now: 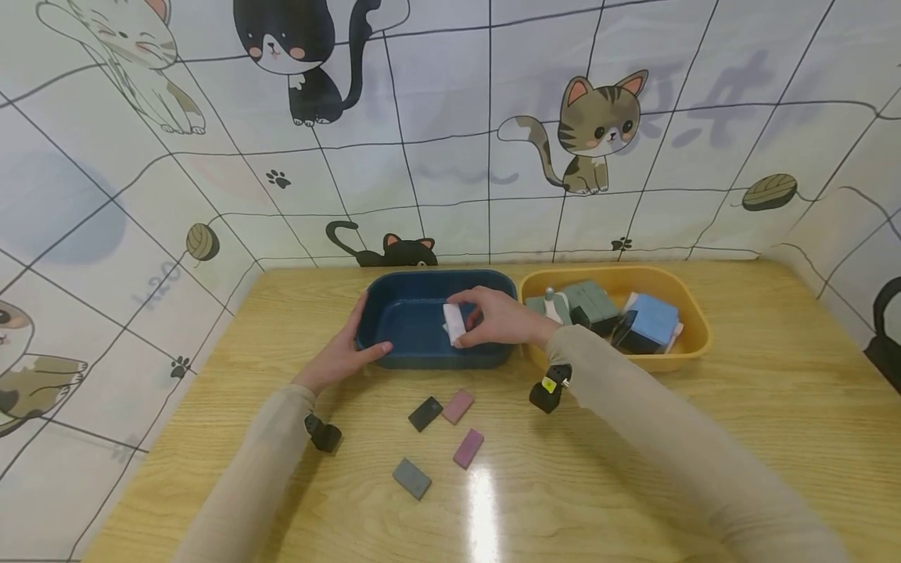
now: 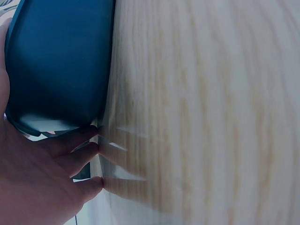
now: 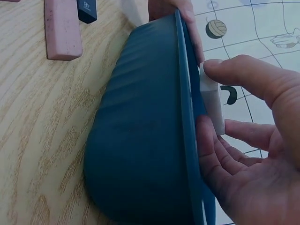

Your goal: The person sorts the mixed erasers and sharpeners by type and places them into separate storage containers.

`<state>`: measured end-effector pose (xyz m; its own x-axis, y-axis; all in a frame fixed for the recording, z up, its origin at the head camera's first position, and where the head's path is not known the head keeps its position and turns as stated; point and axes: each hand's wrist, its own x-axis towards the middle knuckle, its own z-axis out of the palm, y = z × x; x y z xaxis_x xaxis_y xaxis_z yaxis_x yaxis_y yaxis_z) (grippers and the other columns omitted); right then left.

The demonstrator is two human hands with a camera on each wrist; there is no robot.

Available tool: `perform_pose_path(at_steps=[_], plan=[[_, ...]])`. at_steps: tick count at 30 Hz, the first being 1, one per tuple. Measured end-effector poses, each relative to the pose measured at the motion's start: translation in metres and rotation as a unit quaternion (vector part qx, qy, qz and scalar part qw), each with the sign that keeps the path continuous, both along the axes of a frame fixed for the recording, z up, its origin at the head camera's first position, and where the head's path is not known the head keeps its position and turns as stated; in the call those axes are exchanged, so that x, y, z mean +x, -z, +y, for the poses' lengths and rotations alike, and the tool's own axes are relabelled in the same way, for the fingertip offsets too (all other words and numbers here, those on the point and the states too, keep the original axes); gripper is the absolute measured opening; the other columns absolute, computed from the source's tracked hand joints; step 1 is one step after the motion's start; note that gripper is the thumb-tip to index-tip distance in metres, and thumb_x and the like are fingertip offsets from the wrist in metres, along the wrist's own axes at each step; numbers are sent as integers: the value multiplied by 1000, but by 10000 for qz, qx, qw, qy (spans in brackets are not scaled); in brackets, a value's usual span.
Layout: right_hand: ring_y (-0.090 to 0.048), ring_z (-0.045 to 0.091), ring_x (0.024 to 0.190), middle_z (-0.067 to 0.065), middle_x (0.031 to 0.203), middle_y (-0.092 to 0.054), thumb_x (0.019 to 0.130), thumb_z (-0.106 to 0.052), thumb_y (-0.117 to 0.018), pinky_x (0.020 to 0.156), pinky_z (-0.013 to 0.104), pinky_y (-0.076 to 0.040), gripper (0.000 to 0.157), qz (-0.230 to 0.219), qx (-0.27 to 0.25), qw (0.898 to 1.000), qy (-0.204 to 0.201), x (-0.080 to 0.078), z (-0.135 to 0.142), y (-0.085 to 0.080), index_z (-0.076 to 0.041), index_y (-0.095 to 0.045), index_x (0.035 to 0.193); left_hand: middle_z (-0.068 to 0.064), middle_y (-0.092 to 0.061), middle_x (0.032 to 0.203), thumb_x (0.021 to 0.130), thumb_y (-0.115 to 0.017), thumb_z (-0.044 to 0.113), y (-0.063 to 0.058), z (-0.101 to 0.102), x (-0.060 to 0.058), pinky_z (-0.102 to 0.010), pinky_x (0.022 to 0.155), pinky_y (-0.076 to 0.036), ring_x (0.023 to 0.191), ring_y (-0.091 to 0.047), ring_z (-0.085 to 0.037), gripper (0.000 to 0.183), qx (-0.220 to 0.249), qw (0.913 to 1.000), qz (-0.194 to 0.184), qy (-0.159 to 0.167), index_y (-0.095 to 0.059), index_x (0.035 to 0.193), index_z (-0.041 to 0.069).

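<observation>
A dark blue bin stands on the table. At its left end, my left hand holds the corner, thumb over the front rim and fingers along the outer wall. My right hand is over the bin's right half, pinching a white eraser between thumb and fingers. In front of the bin lie a black eraser, a pink eraser, a second pink eraser and a grey eraser. The left wrist view shows my left fingertips low beside the bin, at the tabletop.
A yellow bin stands right of the blue one, holding green boxes, a blue block and a small white-and-green bottle. Behind both bins rises a wall covering with cat drawings. A black object shows at the far right edge.
</observation>
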<state>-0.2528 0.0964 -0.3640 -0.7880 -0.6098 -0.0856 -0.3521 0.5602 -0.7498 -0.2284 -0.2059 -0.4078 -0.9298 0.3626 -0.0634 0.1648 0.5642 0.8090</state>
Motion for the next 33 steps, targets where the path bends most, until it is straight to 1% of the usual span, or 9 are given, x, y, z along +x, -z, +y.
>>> perform_pose_path(at_steps=[3, 5, 11, 13, 17, 20, 27, 29, 33], plan=[[-62, 19, 92, 15, 123, -50, 79, -21, -79, 75, 31, -50, 72, -16, 73, 9999, 81, -2, -1, 1, -4, -46, 142, -19, 7, 159, 93, -65, 19, -12, 4, 7, -61, 110, -10, 143, 1, -41, 95, 54, 10000, -55, 32, 6, 155, 8], [-62, 19, 91, 15, 122, -51, 79, -21, -79, 74, 30, -50, 72, -26, 113, 9998, 143, -3, -2, 3, -4, -46, 142, -19, 7, 159, 93, -65, 20, -16, 5, 9, -61, 110, -10, 143, 0, -41, 95, 33, 10000, -48, 33, 6, 155, 8], [-62, 18, 83, 12, 106, -60, 79, -21, -80, 70, 28, -49, 71, -60, 301, 9992, 269, -9, -6, 9, -3, -48, 140, -9, 6, 161, 93, -66, 29, 8, -4, -2, -58, 111, -12, 145, -1, -34, 97, -73, 9999, 127, -22, 7, 156, 21], [-61, 17, 81, 11, 102, -61, 79, -22, -80, 68, 28, -48, 70, -64, 364, 9988, 309, -11, -6, 11, -3, -49, 139, -9, 6, 161, 92, -67, 29, 11, -6, -4, -58, 111, -12, 145, -1, -34, 98, -56, 9999, 144, -20, 7, 156, 22], [-60, 18, 79, 11, 101, -62, 79, -21, -80, 68, 28, -48, 69, -95, 388, 9987, 332, -12, -7, 12, -1, -50, 138, -16, 6, 160, 93, -65, 23, -8, 3, 6, -59, 111, -10, 144, 0, -38, 95, 5, 10000, 48, -4, 5, 155, 12], [-61, 18, 79, 11, 104, -61, 79, -21, -80, 68, 27, -48, 69, -121, 375, 9987, 329, -13, -7, 13, 0, -50, 138, -20, 5, 159, 94, -64, 18, -23, 10, 14, -59, 111, -10, 144, 0, -40, 92, 20, 10000, -34, -3, 4, 154, 4], [-62, 19, 80, 13, 107, -61, 79, -20, -80, 68, 28, -49, 70, -126, 458, 9982, 367, -15, -8, 15, 1, -49, 138, -18, 5, 159, 94, -64, 17, -23, 10, 14, -59, 111, -11, 144, 0, -39, 92, 71, 9999, -83, -19, 5, 155, 7], [-62, 20, 85, 14, 111, -61, 79, -20, -80, 71, 29, -50, 70, -70, 523, 9976, 447, -15, -8, 15, 2, -49, 138, -18, 5, 159, 94, -64, 17, -22, 10, 14, -59, 111, -12, 144, 0, -39, 92, 70, 9999, -101, -24, 5, 155, 7], [-61, 28, 102, 19, 121, -60, 80, -17, -77, 82, 35, -51, 68, 7, 565, 9966, 598, -15, -8, 13, 5, -48, 138, -18, 6, 159, 94, -64, 18, -21, 10, 13, -59, 111, -12, 144, 0, -39, 92, 50, 9999, -131, -34, 5, 155, 8]])
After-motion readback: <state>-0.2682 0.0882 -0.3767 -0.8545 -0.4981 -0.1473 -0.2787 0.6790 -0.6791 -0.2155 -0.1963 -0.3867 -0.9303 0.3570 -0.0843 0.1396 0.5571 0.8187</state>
